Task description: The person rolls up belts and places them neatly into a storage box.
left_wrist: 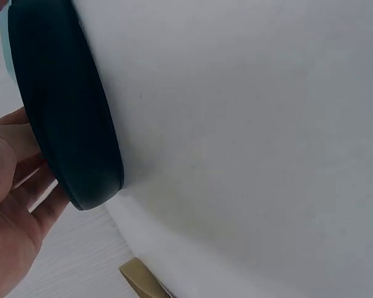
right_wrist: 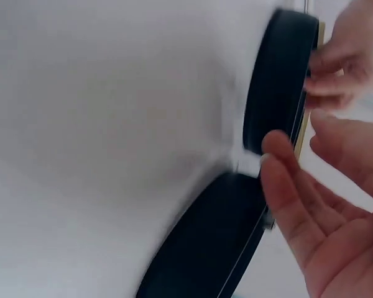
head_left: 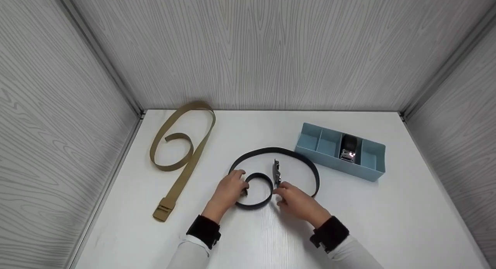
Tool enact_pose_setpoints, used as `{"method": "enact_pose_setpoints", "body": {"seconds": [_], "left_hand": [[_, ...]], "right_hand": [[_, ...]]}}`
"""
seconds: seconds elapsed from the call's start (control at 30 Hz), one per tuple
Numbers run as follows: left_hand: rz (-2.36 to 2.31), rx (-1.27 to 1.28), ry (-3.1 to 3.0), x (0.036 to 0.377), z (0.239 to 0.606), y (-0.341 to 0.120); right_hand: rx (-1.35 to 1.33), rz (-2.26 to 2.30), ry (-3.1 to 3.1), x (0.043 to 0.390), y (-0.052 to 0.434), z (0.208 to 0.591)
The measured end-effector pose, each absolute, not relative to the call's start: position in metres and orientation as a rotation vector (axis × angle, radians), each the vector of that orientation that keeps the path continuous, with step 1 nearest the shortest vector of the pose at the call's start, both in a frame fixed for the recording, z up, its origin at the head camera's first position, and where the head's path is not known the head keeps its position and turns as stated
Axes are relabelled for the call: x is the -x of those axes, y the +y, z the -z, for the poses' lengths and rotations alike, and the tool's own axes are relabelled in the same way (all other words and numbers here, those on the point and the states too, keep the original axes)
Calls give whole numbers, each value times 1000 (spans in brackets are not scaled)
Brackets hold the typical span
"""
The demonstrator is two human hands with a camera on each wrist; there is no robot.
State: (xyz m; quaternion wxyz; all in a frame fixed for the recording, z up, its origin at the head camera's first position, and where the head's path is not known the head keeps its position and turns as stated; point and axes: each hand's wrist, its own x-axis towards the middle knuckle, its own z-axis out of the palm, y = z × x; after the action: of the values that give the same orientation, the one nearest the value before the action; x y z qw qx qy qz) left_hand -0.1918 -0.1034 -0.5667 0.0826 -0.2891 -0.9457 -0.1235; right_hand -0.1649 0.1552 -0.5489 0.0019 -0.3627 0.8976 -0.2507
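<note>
A black belt (head_left: 271, 150) lies on its edge in a wide curve, with a smaller round loop (head_left: 254, 207) inside it. My left hand (head_left: 228, 187) holds the belt at the loop's left side; its fingers partly hide the strap (left_wrist: 68, 112). By the loop's right side is my right hand (head_left: 296, 201). Its fingertips touch the strap (right_wrist: 280, 81), and its thumb stands apart from them. A silver metal buckle (head_left: 276, 173) stands just beyond the right fingers.
At the left lies a tan webbing belt (head_left: 186, 176) with a tan buckle (head_left: 163, 210). A blue divided box (head_left: 337, 166) stands at the right, holding a rolled black belt (head_left: 349, 144) in one compartment. Grey panels (head_left: 248, 48) wall the white table (head_left: 387, 222).
</note>
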Motion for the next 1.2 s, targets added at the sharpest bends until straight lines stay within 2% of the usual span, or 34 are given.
{"method": "enact_pose_setpoints", "body": {"seconds": [0.33, 0.63, 1.0, 1.2], "left_hand": [[532, 869, -2901, 186, 571, -95], [509, 952, -2907, 181, 573, -86], [497, 952, -2838, 180, 573, -70], [496, 979, -2820, 179, 573, -71]], "right_hand": [[1150, 472, 3010, 174, 130, 563], [1197, 817, 2828, 181, 129, 572], [1041, 923, 2722, 179, 125, 568], [1205, 854, 2730, 179, 127, 574]]}}
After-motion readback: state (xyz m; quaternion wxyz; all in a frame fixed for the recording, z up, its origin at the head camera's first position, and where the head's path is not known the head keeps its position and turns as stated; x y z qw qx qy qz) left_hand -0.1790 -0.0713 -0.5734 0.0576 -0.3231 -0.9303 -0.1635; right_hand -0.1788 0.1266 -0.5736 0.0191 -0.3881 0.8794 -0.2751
